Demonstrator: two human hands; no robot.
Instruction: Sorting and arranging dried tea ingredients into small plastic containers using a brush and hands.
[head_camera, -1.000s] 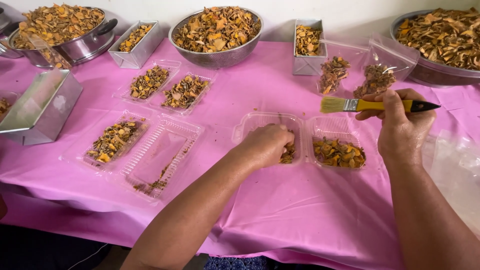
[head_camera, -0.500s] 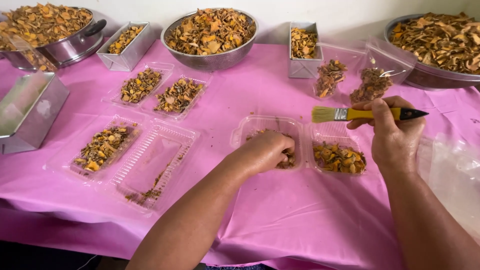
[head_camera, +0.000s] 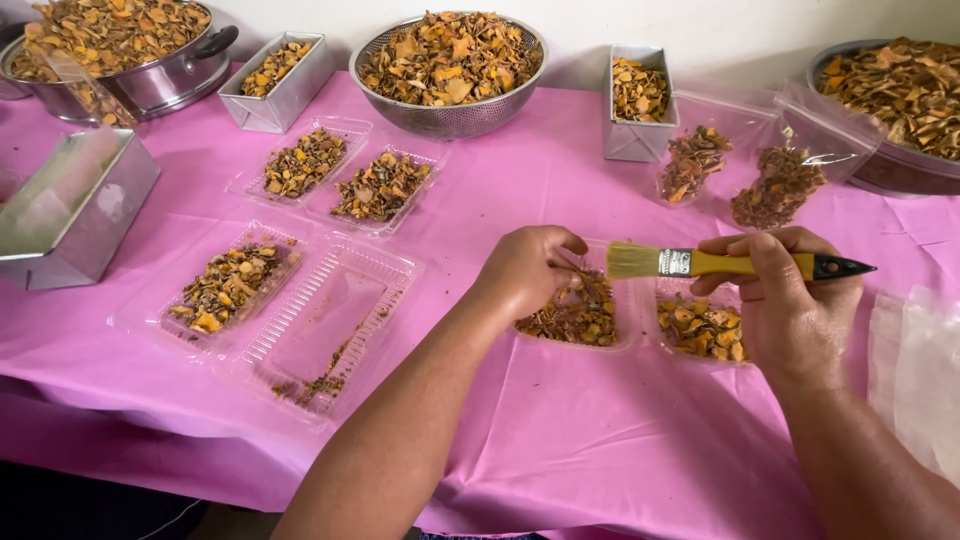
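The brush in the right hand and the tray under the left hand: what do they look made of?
The brush, held by the right hand: pale, probably natural bristles, shiny metal ferrule, glossy yellow handle with black tip, painted wood or plastic. The tray under the left hand: thin clear plastic, see-through with glints.

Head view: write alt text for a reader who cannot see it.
A person's left hand presses into dried orange-brown chips in a clear plastic tray on a pink tablecloth, while the right hand holds a yellow-handled brush level above a second tray. Metal bowls of chips stand behind.
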